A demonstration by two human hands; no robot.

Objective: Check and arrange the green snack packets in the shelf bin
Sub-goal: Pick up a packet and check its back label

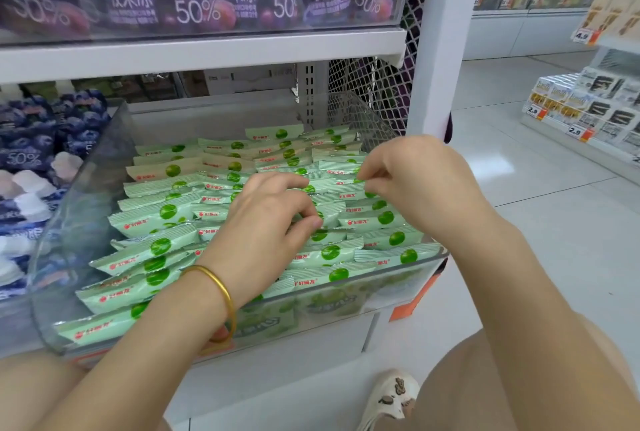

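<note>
A clear plastic shelf bin (pixel 86 195) holds several rows of pale green snack packets (pixel 156 216), each with a green fruit print and a red logo, standing on edge. My left hand (pixel 266 222), with a gold bangle on the wrist, reaches into the middle of the bin and its curled fingers pinch the top edges of packets there. My right hand (pixel 408 181) hovers over the right rows, its fingertips pinching the top of a packet (pixel 346 184). The packets under both hands are hidden.
The neighbouring bin on the left holds blue jelly pouches (pixel 31 153). A white shelf (pixel 207 53) with purple pouches hangs overhead. A white post (pixel 440 49) and wire mesh stand to the right of the bin. Across the tiled aisle is another rack of goods (pixel 588 108).
</note>
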